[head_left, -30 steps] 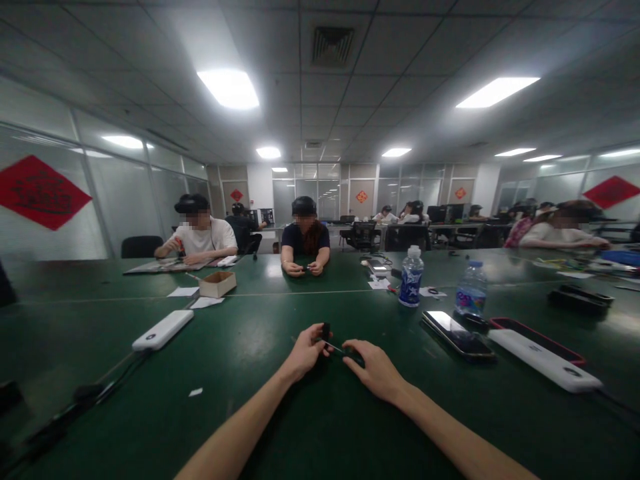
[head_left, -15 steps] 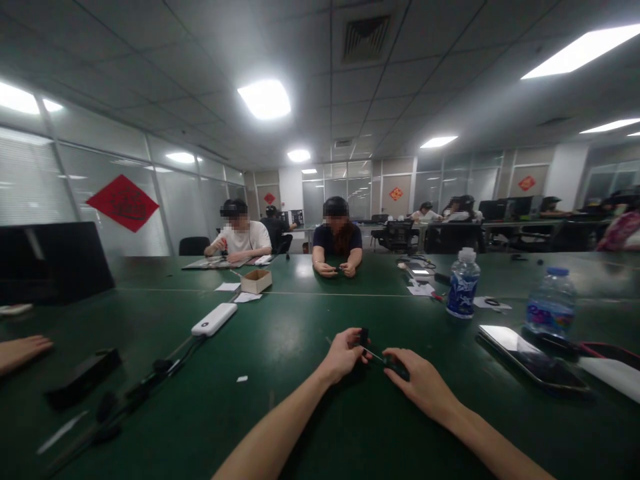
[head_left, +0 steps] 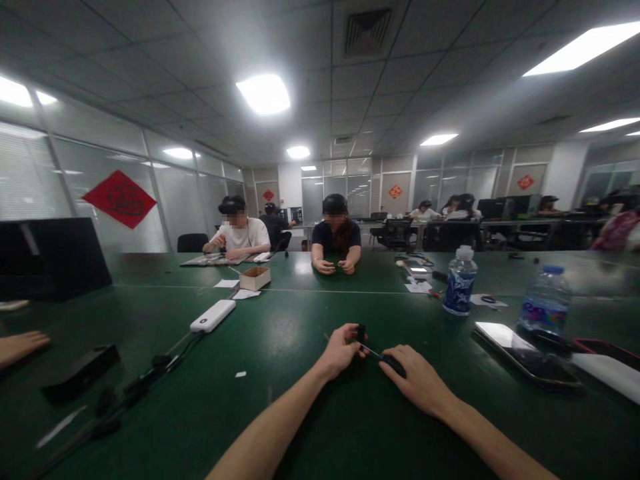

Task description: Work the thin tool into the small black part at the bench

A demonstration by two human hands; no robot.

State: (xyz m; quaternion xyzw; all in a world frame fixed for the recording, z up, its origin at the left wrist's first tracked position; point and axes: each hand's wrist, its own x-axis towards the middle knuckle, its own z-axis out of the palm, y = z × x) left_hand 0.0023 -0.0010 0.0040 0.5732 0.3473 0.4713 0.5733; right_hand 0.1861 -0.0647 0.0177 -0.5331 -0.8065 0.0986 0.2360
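Both my hands rest on the green table (head_left: 300, 427) a little ahead of me. My left hand (head_left: 339, 351) is closed, pinching a small black part (head_left: 361, 331) that stands upright above its fingers. A thin rod or wire (head_left: 371, 351) runs from that part toward my right hand (head_left: 418, 381). The right hand is curled over a small dark object (head_left: 391, 363) lying on the table, its fingertips pressed on it. What the dark pieces are is too small to make out.
A white power bank (head_left: 213, 315) with a cable lies to the left, a black box (head_left: 80, 371) further left beside another person's hand (head_left: 20, 347). Two water bottles (head_left: 459, 279) (head_left: 545, 309), a phone (head_left: 525, 354) and a white device (head_left: 607, 377) sit to the right. Two people sit across the table near a cardboard box (head_left: 255, 277).
The view has swung left since a second ago, bringing a dark monitor and another person's hand into sight. My hands keep the same grip on the small black parts.
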